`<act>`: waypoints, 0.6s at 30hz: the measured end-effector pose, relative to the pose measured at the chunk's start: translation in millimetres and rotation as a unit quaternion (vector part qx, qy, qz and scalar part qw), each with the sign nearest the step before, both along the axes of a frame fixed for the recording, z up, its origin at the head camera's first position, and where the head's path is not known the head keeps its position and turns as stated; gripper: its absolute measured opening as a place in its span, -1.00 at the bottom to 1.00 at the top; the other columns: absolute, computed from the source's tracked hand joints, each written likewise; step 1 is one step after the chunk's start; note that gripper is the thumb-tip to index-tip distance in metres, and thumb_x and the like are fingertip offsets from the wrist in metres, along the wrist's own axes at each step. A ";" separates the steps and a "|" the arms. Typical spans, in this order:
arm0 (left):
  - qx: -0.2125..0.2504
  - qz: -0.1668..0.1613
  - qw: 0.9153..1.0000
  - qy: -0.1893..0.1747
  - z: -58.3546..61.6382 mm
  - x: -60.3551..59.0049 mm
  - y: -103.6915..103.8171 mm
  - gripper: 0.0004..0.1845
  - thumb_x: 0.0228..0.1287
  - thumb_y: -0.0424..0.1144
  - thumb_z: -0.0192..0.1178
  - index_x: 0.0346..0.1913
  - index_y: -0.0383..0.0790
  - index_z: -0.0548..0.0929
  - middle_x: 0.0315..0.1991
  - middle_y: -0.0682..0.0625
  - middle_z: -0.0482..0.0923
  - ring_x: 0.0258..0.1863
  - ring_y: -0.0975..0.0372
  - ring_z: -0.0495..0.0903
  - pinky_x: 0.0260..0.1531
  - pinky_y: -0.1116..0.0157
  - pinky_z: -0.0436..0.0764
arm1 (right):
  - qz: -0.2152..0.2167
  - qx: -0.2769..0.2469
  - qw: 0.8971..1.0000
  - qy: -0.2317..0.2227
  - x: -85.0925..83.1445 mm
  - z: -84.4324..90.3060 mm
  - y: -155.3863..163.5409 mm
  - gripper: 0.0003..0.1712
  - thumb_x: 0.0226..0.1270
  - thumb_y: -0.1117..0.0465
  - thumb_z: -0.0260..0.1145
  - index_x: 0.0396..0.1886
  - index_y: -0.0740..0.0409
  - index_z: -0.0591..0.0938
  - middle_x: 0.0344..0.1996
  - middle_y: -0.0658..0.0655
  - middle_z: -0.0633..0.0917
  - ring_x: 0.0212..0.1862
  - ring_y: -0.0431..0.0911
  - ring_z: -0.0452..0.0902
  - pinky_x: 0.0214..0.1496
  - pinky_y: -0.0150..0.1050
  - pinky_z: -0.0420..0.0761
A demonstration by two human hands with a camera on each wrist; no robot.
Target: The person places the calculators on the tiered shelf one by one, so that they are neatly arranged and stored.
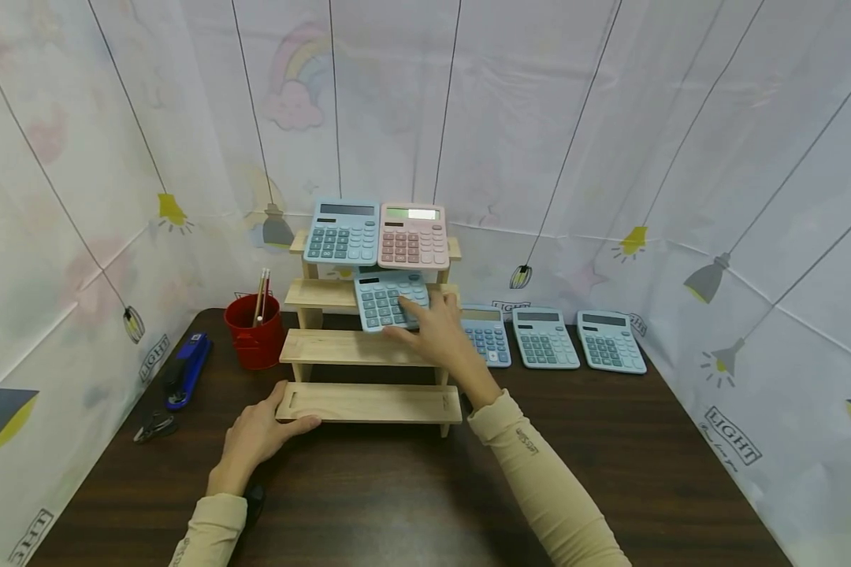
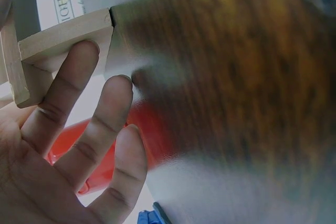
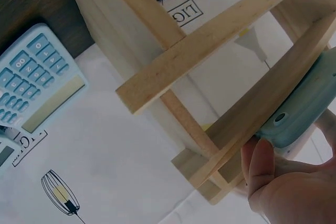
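A blue calculator (image 1: 381, 305) leans on the second-highest shelf of a stepped wooden rack (image 1: 369, 403). My right hand (image 1: 440, 335) grips its right side, thumb across the keys. The right wrist view shows fingers at the edge of this calculator (image 3: 302, 111), right beside the shelf board. At the rack's lowest step, my left hand (image 1: 258, 429) holds the left end, with the thumb along the front edge. Fingers (image 2: 79, 66) reach past the board's end in the left wrist view. On the top shelf a blue calculator (image 1: 342, 232) and a pink calculator (image 1: 413, 236) stand side by side.
Right of the rack, a blue calculator (image 1: 488, 339), a second one (image 1: 544, 339) and a third (image 1: 610, 341) lie along the table's back. To the left are a red bucket (image 1: 255, 346) with pencils, a blue stapler (image 1: 187, 370) and a small dark tool (image 1: 156, 426).
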State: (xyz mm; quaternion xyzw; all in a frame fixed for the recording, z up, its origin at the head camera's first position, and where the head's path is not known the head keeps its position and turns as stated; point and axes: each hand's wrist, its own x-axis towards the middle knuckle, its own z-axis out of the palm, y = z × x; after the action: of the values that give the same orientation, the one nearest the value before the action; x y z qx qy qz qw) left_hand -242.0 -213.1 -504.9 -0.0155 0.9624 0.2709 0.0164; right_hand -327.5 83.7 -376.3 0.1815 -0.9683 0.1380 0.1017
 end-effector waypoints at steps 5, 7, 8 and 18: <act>0.000 0.002 1.000 -0.003 0.9 0.0 0.2 0.21 0.00 0.60 0.18 0.57 -0.14 0.16 0.32 -0.46 0.44 0.08 -0.28 0.60 -0.17 -0.22 0.58 | 0.014 -0.005 1.000 0.014 -0.8 -1.2 -5.2 -0.21 0.33 -0.38 0.23 0.44 -0.10 0.47 0.37 0.50 0.37 0.22 0.26 0.27 0.25 0.16 0.37; 0.000 0.003 1.000 -0.003 1.6 -0.3 0.1 0.22 0.00 0.60 0.18 0.56 -0.14 0.17 0.32 -0.46 0.44 0.08 -0.28 0.60 -0.17 -0.22 0.58 | 0.017 -0.007 1.000 0.015 -1.5 -0.8 -8.4 -0.21 0.33 -0.38 0.22 0.44 -0.12 0.48 0.39 0.49 0.36 0.23 0.25 0.26 0.26 0.16 0.36; -0.001 0.003 1.000 -0.003 1.9 -0.7 0.0 0.21 0.00 0.60 0.18 0.56 -0.14 0.17 0.32 -0.46 0.45 0.08 -0.28 0.60 -0.17 -0.22 0.58 | 0.017 -0.007 1.000 0.015 -2.2 -0.8 -10.1 -0.22 0.33 -0.38 0.22 0.43 -0.12 0.48 0.39 0.48 0.36 0.23 0.25 0.26 0.28 0.16 0.36; 0.000 0.003 1.000 -0.012 0.3 -1.1 -0.1 0.23 -0.01 0.63 0.15 0.58 -0.13 0.15 0.33 -0.46 0.43 0.09 -0.28 0.59 -0.14 -0.25 0.56 | 0.006 0.001 1.000 0.005 -3.2 -2.0 -33.9 -0.22 0.36 -0.40 0.16 0.46 -0.16 0.45 0.37 0.44 0.38 0.16 0.17 0.25 0.19 0.06 0.40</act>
State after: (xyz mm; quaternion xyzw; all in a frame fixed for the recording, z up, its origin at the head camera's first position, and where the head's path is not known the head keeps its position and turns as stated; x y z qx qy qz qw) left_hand -243.1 -213.2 -504.6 -0.0213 0.9621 0.2707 0.0268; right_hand -330.6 49.8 -378.3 0.1885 -0.9668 0.1364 0.1055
